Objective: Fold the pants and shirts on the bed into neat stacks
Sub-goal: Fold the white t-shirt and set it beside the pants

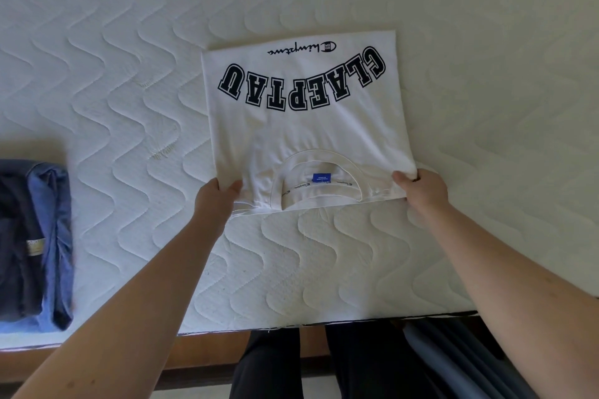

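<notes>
A white T-shirt with black block letters lies folded into a rectangle on the mattress, collar and blue label toward me. My left hand pinches its near left corner. My right hand pinches its near right corner. The near edge is lifted slightly off the bed. A stack of folded dark navy and blue clothes sits at the left edge of the view, apart from both hands.
The quilted white mattress spreads around the shirt. Its near edge runs along the bottom above a wooden bed frame. My dark trouser legs stand against the bed.
</notes>
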